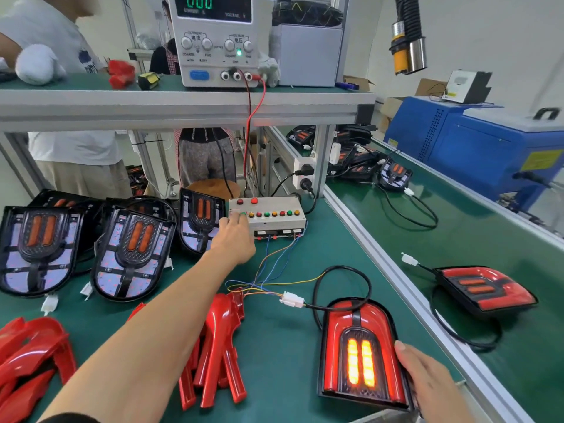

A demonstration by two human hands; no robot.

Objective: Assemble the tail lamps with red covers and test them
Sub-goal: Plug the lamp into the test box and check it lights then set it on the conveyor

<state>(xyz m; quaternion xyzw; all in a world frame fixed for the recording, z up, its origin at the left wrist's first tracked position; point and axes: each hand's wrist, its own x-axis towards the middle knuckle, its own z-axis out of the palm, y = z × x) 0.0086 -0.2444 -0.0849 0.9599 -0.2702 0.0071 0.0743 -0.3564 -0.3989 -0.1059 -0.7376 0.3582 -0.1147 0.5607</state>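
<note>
Testing stage under way. One assembled tail lamp (363,352), red cover fitted, lies on the green desk (280,337) at 5 o'clock in the view. Its white connector (292,299) is mated to the loose coloured leads running from the test box (268,216) at 12 o'clock of the lamp. The two centre amber bars glow; the outer red band looks faintly lit, cannot tell for certain.

Left hand (235,236): reaches to the test box, fingers extended, fingertips on the leftmost buttons of the front row; nothing gripped. Right hand (427,380): rests against the lamp's right edge, fingers laid along it, steadying it. Whether the thumb curls under is hidden.

Done, judged: at least one finished lamp (485,290) sits on the conveyor belt (457,227) at 3 o'clock, more farther up at 1 o'clock.

Left: three uncovered lamp bases (131,251) stand at 9 to 10 o'clock, and loose red covers (216,340) are piled at 7 to 8 o'clock. The remaining buttons on the box likely still need trying for this lamp.
</note>
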